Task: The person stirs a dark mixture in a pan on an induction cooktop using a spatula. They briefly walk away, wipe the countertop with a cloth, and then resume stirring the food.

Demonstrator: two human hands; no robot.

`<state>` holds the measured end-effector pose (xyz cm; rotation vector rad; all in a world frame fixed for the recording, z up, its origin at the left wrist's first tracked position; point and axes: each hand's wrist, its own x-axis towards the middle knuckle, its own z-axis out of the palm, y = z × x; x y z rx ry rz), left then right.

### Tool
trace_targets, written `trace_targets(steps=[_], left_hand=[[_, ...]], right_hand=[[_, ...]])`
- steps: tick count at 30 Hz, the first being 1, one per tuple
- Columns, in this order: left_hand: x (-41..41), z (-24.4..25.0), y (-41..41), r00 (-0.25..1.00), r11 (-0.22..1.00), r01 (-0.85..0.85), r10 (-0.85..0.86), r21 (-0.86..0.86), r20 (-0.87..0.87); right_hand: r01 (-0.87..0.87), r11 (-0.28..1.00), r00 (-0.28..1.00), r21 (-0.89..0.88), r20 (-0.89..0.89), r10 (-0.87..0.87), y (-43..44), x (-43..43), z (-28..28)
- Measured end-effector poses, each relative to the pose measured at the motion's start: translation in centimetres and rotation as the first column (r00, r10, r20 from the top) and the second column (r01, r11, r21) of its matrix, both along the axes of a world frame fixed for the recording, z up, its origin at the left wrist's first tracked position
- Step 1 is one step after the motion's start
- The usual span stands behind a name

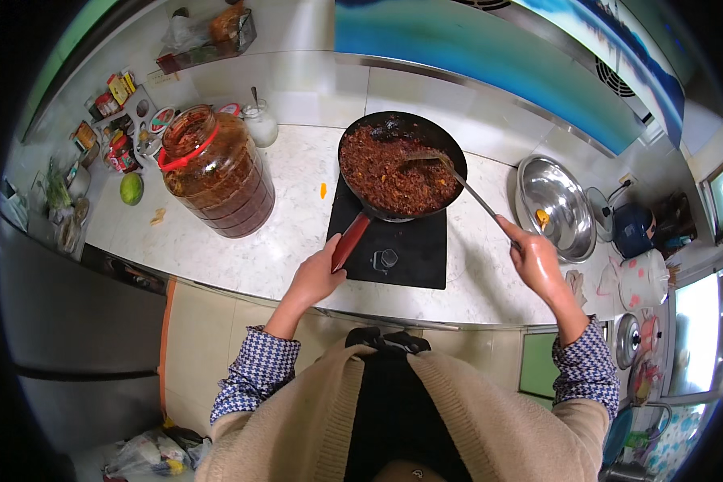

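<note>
My left hand (pixel 314 274) grips the red handle (pixel 352 241) of a black wok (pixel 402 211), which sits on the back part of a black cooktop (pixel 419 259) with a single knob. A dark red, chunky chili-like mixture (pixel 379 172) fills much of the wok. My right hand (pixel 535 259) is closed around the long metal handle of a spatula (pixel 479 196). Its blade lies in the mixture on the right side, partly buried. To the right of the wok stands a steel bowl (pixel 563 187) with a small orange piece (pixel 541 218) in it.
A large glass jar (pixel 229 193) of dark red contents stands left, its red carrying ring around the neck. Behind it is a smaller jar (pixel 260 126) with a spoon. A green fruit (pixel 131 189) and an orange scrap (pixel 323 191) lie on the counter (pixel 295 241). The range hood (pixel 488 84) overhangs the back.
</note>
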<state>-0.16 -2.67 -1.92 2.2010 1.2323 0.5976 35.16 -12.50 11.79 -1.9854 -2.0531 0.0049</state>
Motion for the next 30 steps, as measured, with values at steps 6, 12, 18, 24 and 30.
trace_targets(steps=[6, 12, 18, 24, 30], left_hand=[[0.0, 1.8, 0.7, 0.879, 0.638, 0.141, 0.27, -0.757, 0.392], [0.2, 1.2, 0.9, 0.829, 0.489, 0.228, 0.356, -0.842, 0.432], [2.1, 1.7, -0.6, 0.852, 0.602, 0.195, 0.287, -0.775, 0.437], [2.4, 2.0, -0.6, 0.892, 0.646, 0.175, 0.215, -0.743, 0.397], [2.4, 1.4, -0.7, 0.883, 0.685, 0.191, 0.193, -0.703, 0.428]], right_hand=[[0.03, 0.953, 0.999, -0.301, 0.043, -0.018, -0.9, -0.8, 2.9], [0.075, 0.92, 0.997, -0.384, 0.013, -0.076, 0.4, -2.9, -0.9], [0.155, 0.92, 0.95, -0.36, -0.202, -0.239, 1.0, -3.9, -5.2], [0.267, 0.92, 0.921, -0.288, -0.204, -0.332, 1.5, -6.3, -7.6], [0.239, 0.959, 0.957, -0.152, -0.131, -0.259, 3.1, -6.8, -10.4]])
